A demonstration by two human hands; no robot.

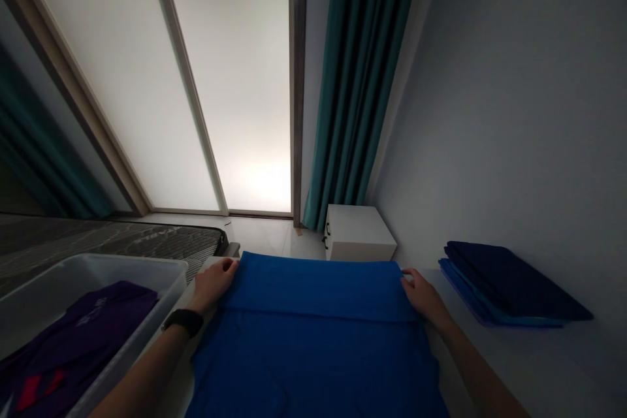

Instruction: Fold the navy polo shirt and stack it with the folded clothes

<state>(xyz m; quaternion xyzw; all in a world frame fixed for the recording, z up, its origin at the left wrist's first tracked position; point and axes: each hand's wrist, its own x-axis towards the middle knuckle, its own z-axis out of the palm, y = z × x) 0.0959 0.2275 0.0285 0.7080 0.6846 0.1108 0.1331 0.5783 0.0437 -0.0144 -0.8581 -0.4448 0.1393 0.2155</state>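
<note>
A blue garment [323, 359], perhaps a shirt, lies spread on the white table in front of me, its far end folded over into a straight band. At the band's left corner, my left hand [214, 282] has its fingers closed on the cloth; a black band circles that wrist. My right hand [424, 296] pinches the right edge of the same fold. The garment's near end runs out of the bottom of the view.
A pile of folded dark blue clothes [514, 284] sits on the table at right. To the left stands a white plastic bin [169, 274] with a purple garment [93, 339] inside. Beyond are a white drawer cabinet [360, 225], a mattress [161, 240], teal curtains [367, 78] and frosted sliding doors [230, 91].
</note>
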